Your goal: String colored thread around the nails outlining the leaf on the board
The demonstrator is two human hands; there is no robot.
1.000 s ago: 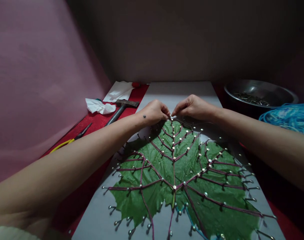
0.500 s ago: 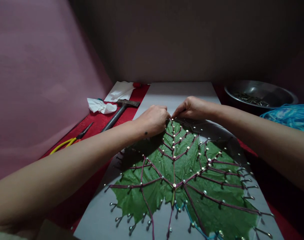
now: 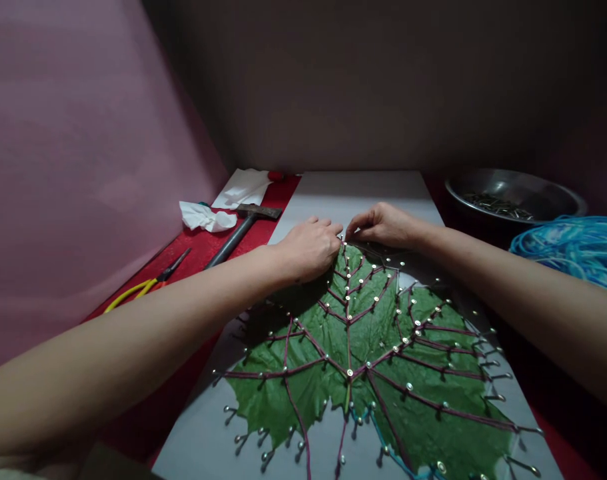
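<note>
The left hand [image 3: 310, 248] lies knuckles up on the far tip of a green leaf [image 3: 383, 337] with its fingers curled under; whether it grips anything cannot be told. Just to its right, almost touching, the right hand [image 3: 383, 227] has its fingers pinched narrow at the topmost nail, and what sits between them is too fine to make out. Below both hands the leaf spreads toward the camera on a grey board [image 3: 353, 193], pinned by rows of nails [image 3: 349, 373] with purple thread [image 3: 278, 371] strung along its veins. Left of the left hand, on the red worktop [image 3: 193, 247], lie a hammer [image 3: 238, 230], a crumpled tissue [image 3: 206, 217] and, nearer the camera, yellow-handled pliers [image 3: 143, 287]. Right of the right hand stands a metal bowl [image 3: 513, 197] with a bundle of blue cord [image 3: 578, 243] beside it.
</note>
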